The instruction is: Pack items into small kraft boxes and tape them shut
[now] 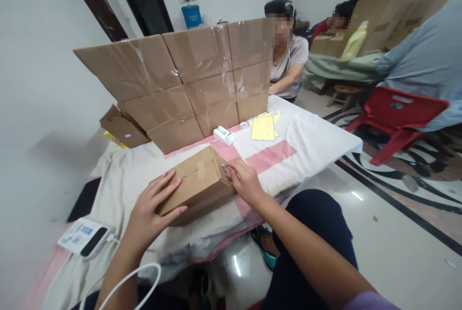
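A closed brown cardboard box (191,175) lies near the front edge of the cloth-covered table, with a strip of clear tape on its top. My left hand (153,206) grips its left end, fingers over the top and thumb along the near side. At the right end of the box, my right hand (242,180) has its fingers pinched together. A tiny whitish-blue bit shows at those fingertips, too small to name. Beyond the box are a small white device (224,135), a roll of tape (244,125) and yellow sheets (263,128).
A tall partition of taped cardboard (209,76) stands across the table (314,132). Behind it sits a person (294,59). An opened carton (126,127) is at the left. A white box-shaped device (84,238) with a cable lies front left; a red chair (400,112) is at right.
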A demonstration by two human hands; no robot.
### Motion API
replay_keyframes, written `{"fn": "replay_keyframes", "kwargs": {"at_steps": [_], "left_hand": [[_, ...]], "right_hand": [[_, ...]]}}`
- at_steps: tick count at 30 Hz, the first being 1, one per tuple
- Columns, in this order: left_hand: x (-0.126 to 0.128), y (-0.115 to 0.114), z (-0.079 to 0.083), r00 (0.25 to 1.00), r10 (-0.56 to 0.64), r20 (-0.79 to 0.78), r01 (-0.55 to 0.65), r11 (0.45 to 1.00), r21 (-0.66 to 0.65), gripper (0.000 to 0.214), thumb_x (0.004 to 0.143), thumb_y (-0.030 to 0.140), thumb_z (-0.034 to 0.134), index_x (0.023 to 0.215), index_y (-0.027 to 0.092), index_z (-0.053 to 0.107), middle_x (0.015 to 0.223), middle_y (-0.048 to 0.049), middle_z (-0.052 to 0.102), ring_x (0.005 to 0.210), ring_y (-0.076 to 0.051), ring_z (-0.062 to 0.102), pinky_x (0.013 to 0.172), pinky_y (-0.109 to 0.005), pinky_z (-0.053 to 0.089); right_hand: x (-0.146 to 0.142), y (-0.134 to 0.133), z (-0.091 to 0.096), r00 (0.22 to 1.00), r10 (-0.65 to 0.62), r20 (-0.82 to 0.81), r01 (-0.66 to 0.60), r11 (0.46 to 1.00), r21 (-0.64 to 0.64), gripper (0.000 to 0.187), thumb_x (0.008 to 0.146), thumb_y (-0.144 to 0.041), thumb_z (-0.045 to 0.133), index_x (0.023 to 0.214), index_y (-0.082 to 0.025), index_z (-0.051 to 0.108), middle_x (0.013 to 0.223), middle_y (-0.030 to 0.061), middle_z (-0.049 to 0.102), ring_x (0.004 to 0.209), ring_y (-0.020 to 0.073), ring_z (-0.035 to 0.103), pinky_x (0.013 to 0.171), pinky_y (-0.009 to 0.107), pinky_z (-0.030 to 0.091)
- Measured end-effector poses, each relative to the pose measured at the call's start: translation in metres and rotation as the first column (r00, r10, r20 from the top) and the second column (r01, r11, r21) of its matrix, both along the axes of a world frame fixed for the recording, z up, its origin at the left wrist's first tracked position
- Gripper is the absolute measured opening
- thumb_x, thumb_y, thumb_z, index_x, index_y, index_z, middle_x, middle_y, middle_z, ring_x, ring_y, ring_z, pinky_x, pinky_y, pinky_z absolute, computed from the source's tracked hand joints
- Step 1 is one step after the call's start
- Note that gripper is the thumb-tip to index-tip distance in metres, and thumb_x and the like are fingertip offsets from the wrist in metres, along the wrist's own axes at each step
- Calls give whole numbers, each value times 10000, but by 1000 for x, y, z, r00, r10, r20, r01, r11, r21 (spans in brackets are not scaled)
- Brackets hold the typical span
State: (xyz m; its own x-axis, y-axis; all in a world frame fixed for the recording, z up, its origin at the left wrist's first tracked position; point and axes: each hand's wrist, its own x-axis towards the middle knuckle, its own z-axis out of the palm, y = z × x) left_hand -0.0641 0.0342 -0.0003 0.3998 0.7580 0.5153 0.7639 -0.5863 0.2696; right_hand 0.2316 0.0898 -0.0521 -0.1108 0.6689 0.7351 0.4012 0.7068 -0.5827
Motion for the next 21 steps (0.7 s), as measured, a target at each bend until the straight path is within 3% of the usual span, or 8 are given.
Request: {"fn": "replay_keyframes", "kwargs": {"at_steps": [4, 13, 16, 21], "left_hand": [[0, -1, 1, 1000, -12, 15, 12, 1000, 5, 659, 865, 502, 707, 1469, 409, 463, 1553, -54, 474, 1393, -344, 473, 1136, -642, 412], [-2, 1, 1, 1000, -23, -1, 23, 1000, 12, 645, 873, 495, 696, 1469, 406, 463, 1551, -61, 477, 1390, -344, 481, 1134, -644, 416], [-6, 2, 1, 1000, -17, -11, 17, 1000, 14, 646, 878, 485, 692, 1473, 399, 458, 1553, -59, 475, 1392, -338, 482, 1142, -625, 421], [-12, 1, 3, 1000, -12, -9, 12, 1000, -10, 639, 886, 480, 683, 1477, 403, 452, 1559, -50, 469, 1400, -331, 479, 1151, -606, 420]], "right_hand": [[0, -2, -8, 1000, -10, 20, 10, 1000, 26, 262, 1015, -150, 401, 1132, -194, 632, 1016, 108, 686, 972, 222, 651, 827, 346, 514], [-1, -5, 1, 996, 75, -41, -75, 997, 14, 237, 1009, -176, 470, 1125, -211, 674, 1002, 95, 696, 955, 203, 656, 831, 341, 533], [5, -6, 6, 971, 196, -137, -207, 976, -67, 225, 962, -188, 547, 1107, -209, 717, 1039, 92, 683, 947, 189, 663, 811, 325, 548], [19, -12, 20, 901, 378, -214, -416, 894, -169, 187, 865, -215, 671, 1010, -215, 787, 1181, 97, 692, 926, 177, 688, 782, 319, 558]]}}
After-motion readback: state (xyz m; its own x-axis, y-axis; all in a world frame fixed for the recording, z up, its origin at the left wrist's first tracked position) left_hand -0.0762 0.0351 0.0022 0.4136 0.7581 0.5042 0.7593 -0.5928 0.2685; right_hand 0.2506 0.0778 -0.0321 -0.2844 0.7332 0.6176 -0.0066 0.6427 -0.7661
